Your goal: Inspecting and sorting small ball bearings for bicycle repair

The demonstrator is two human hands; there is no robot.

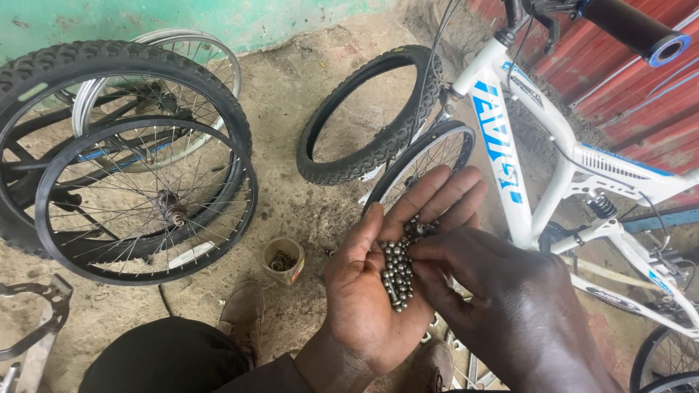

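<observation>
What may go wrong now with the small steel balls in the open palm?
The steel balls lie loose in the cupped left hand; a tilt could spill them onto the rough concrete floor, where they would be hard to find. The right hand picks among them and could knock some over the palm's edge. The small cup sits too far aside to catch them.

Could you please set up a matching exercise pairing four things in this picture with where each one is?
Things:
1. steel balls
2. small can
3. loose tyre
4. white bicycle frame

Places:
A. flat on the ground, above the hands in the picture
B. right of the picture, by the red wall
C. in the open left palm
D. on the ground beside the spoked wheels

Pairs: 1-C, 2-D, 3-A, 4-B
</observation>
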